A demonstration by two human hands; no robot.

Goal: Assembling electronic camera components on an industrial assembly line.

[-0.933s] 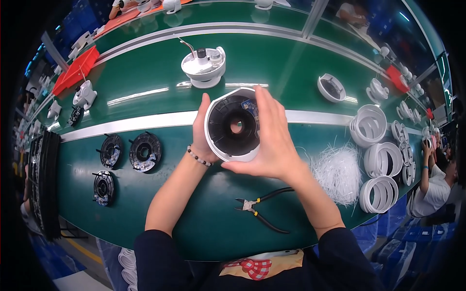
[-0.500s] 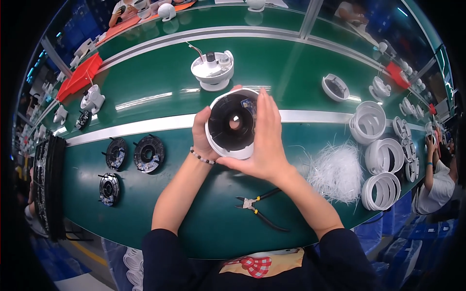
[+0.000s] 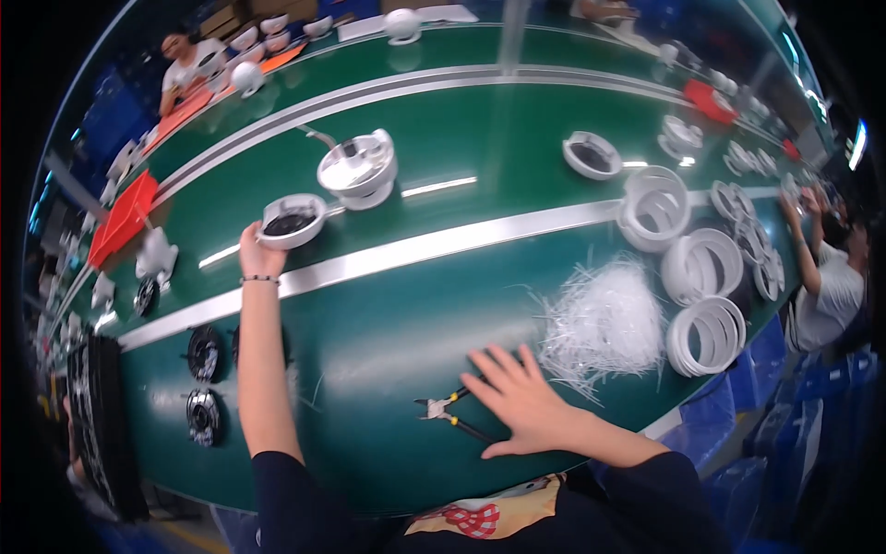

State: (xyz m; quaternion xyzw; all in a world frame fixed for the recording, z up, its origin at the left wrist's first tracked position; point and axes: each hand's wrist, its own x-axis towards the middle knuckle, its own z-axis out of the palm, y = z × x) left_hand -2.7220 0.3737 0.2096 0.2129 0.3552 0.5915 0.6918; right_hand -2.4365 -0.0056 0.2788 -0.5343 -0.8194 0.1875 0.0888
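1. green counter [image 3: 369, 369], glossy, crossed by a pale metal strip [image 3: 397, 251].
2. left hand [image 3: 262, 256]: fingers closed on the near-left edge of one white cup [image 3: 309, 236]; cannot tell whether the cup rests on the counter.
3. right hand [image 3: 521, 406]: fingers spread wide, gripping nothing, partly over the cutters [image 3: 438, 408].
4. handling, as judged: cup best kept level, held by its outer wall, clear of the silver-topped housing [image 3: 358, 173].
5. cup: round, smooth-walled, dark within; beyond the strip, just beside the housing.
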